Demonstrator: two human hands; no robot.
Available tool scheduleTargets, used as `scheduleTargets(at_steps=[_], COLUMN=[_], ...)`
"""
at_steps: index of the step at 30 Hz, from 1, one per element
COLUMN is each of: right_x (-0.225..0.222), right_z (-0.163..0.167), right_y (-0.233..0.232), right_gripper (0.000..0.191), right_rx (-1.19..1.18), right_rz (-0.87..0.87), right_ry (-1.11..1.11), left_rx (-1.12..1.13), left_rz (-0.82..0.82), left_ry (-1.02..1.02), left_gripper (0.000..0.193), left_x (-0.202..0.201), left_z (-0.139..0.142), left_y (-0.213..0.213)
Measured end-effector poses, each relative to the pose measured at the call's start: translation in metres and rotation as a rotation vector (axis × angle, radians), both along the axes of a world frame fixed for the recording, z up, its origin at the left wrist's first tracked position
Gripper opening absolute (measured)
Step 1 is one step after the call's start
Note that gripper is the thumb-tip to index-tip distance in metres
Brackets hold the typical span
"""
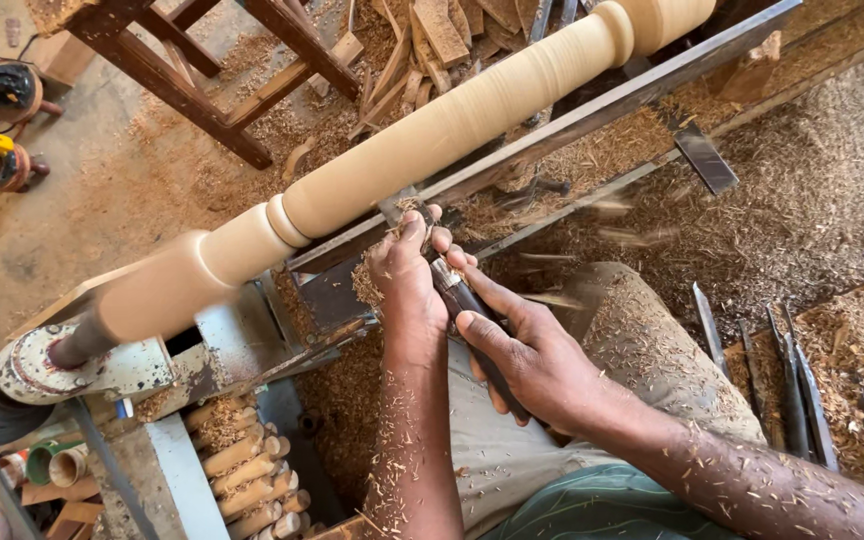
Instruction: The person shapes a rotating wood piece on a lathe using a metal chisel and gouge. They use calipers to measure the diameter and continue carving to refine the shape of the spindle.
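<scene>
Both hands, left hand [404,285] and right hand [532,365], grip the dark-handled steel chisel [462,300] against the pale turned wooden spindle [432,135]; a catch could easily kick it back.

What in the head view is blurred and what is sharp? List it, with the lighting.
Head view: flying chips streak with motion blur; the pale turned spindle shows smooth, grainless sides; left hand, right hand and the dark-handled chisel are sharp; daylight is soft and even, shadows faint, no glare; straight lathe rails bow slightly near the frame edges.

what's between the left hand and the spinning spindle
Head view: the metal tool rest and the chisel tip; the left hand presses it there, below the spindle.
</scene>
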State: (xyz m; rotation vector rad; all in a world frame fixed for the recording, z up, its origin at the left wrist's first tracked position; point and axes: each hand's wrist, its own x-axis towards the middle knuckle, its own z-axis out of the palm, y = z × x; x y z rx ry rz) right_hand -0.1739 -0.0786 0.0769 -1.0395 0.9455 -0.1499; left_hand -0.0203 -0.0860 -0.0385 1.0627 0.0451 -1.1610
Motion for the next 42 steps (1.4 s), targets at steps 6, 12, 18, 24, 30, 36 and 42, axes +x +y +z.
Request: scheduleTargets(at_steps=[6, 12, 18, 24, 30, 36, 42], right_x=[-0.001, -0.013, -0.026, -0.038, -0.055, -0.065, -0.075], right_z=[-0.002, -0.003, 0.001, 0.007, 0.018, 0.015, 0.011], right_y=[-0.002, -0.012, -0.026, -0.040, -0.056, -0.065, -0.075], right_gripper=[0.067, 0.071, 0.072, 0.069, 0.071, 0.071, 0.069], right_rx=[0.000, 0.047, 0.053, 0.056, 0.040, 0.029, 0.035], right_rz=[-0.020, -0.033, -0.059, -0.083, -0.049, -0.042, -0.052], right_ry=[0.019, 0.053, 0.080, 0.076, 0.107, 0.065, 0.117], left_rx=[0.050, 0.034, 0.027, 0.007, -0.020, -0.023, 0.006], left_rz=[0.018, 0.008, 0.012, -0.032, -0.050, -0.032, 0.019], left_ry=[-0.016, -0.066, -0.052, 0.058, 0.160, 0.120, 0.107], left_gripper=[0.023, 0.025, 0.025, 0.025, 0.030, 0.028, 0.026], left_x=[-0.004, -0.019, -0.036, -0.049, -0.065, -0.075, -0.091], left_z=[0.008, 0.008, 0.004, -0.019, -0.036, -0.033, -0.028], left_y=[-0.005, -0.019, -0.034, -0.052, -0.066, -0.070, -0.088])
